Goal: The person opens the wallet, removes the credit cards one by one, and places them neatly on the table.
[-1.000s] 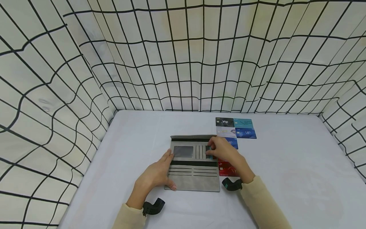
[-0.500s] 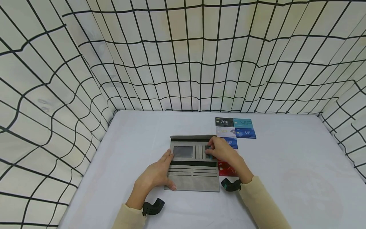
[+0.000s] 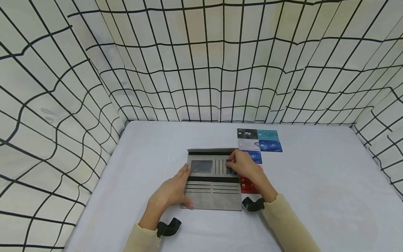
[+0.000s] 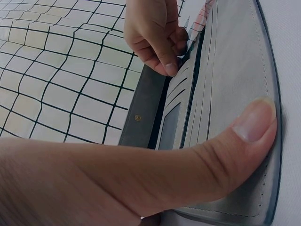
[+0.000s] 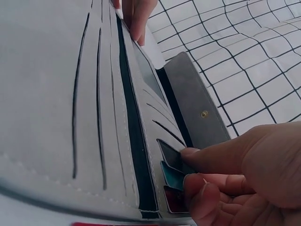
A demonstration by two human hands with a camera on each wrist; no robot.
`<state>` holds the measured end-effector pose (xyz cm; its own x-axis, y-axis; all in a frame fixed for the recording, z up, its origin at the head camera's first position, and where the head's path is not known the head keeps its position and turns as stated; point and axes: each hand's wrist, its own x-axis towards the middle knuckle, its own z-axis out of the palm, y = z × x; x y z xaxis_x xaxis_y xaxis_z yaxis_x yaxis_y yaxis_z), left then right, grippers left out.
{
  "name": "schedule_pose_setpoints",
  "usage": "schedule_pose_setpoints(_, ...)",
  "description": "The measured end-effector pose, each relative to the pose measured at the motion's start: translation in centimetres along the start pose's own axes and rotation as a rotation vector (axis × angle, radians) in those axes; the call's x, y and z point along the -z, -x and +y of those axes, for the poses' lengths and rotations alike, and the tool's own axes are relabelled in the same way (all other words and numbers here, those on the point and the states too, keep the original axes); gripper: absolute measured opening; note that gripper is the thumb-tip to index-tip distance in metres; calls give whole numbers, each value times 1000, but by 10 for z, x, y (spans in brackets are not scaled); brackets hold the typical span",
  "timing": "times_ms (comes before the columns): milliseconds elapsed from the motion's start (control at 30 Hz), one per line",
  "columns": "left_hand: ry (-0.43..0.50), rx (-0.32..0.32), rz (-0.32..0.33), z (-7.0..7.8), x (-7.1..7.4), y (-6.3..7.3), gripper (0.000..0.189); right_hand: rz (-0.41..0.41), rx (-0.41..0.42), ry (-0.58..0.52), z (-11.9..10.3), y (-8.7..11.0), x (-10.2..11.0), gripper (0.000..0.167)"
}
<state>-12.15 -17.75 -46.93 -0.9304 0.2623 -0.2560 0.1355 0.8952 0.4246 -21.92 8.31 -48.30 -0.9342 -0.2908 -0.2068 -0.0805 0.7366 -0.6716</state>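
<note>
A grey long wallet (image 3: 211, 201) lies unfolded on the white table, with card slots and a clear window (image 3: 202, 167). My left hand (image 3: 171, 189) rests along its left edge, thumb (image 4: 254, 125) laid over the lower left corner. At the upper panel's right end, my right hand (image 3: 247, 164) pinches a dark card (image 5: 171, 156) that sits partly in a slot. Below that card, a teal card (image 5: 173, 176) and a dark red card (image 5: 175, 200) show in neighbouring slots. The fingers hide part of these cards.
Right of the wallet lie a black card (image 3: 247, 133), a teal VIP card (image 3: 267, 135), a whitish card (image 3: 248, 144), blue cards (image 3: 270, 146) and a red card (image 3: 248, 185) under the right forearm. A black-gridded white sheet (image 3: 220, 80) hangs behind the table.
The right hand and forearm have shifted very slightly left, its fingertips still at the same slots. The left hand and the wallet have stayed in place.
</note>
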Motion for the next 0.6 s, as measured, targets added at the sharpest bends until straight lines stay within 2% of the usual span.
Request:
schedule_pose_setpoints(333, -3, 7, -4, 0, 0, 0, 123, 22, -18, -63, 0, 2, 0, 19)
schedule_pose_setpoints(600, 8, 14, -12, -1, 0, -1, 123, 35, -20, -52, -1, 1, -1, 18)
